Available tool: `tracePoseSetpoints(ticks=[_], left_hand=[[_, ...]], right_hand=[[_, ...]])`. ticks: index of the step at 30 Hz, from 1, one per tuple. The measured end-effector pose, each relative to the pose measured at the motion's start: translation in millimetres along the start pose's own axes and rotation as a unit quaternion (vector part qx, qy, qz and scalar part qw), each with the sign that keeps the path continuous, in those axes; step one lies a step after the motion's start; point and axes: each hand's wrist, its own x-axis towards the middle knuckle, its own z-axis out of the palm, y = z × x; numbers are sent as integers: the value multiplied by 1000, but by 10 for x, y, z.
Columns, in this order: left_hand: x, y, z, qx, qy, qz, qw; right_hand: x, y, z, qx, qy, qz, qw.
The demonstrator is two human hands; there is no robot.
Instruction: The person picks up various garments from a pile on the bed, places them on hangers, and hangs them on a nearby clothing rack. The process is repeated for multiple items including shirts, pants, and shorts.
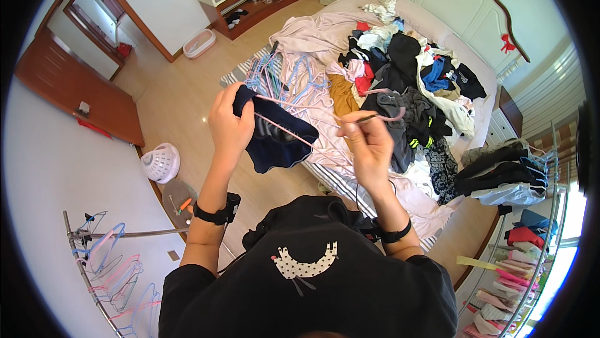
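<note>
My left hand (229, 125) grips the folded top edge of a small navy-blue garment (286, 153) together with one end of a pink clothes hanger (286, 131). The garment hangs from that end, and one bar of the hanger crosses in front of it. At the hanger's other side, my right hand (368, 143) pinches it near the hook, with a short dark strip between thumb and fingers. Beyond both hands, a heap of blue and pink hangers (269, 73) lies on the bed (314, 33).
A large pile of mixed clothes (393, 71) covers much of the bed. Drying racks stand at left (101, 235) with hangers and at right (555, 169) with clothes. A white basket (160, 163) sits on the floor by the wall. An open wooden door (79, 85) is beyond.
</note>
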Motion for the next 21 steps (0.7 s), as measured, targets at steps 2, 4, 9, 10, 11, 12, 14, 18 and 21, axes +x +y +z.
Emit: tracePoseSetpoints(ticks=[2, 4, 9, 10, 11, 12, 14, 18, 21], left_hand=[[-5, 76, 19, 6, -25, 25, 999], [7, 156, 59, 6, -27, 37, 999], [56, 324, 156, -1, -2, 16, 1000], [83, 347, 165, 10, -5, 45, 999], [106, 373, 173, 6, -17, 55, 998], [123, 398, 176, 0, -30, 65, 997], [171, 446, 179, -8, -45, 93, 995], [228, 554, 167, -14, -71, 140, 988], [279, 651, 158, -11, -90, 141, 986]], right_hand=[[-11, 35, 35, -44, -31, 9, 999], [-22, 3, 6, -80, -43, 19, 996], [-41, -338, -360, 20, 1, 23, 1000], [-43, -365, -385, 30, 0, 38, 999], [-42, -375, -399, 31, 0, 61, 998], [-34, -354, -389, 26, 17, 76, 997], [-4, -255, -324, 8, 51, 53, 997], [-81, -206, -395, 8, 38, 46, 998], [-155, -339, -534, -3, 65, 5, 998]])
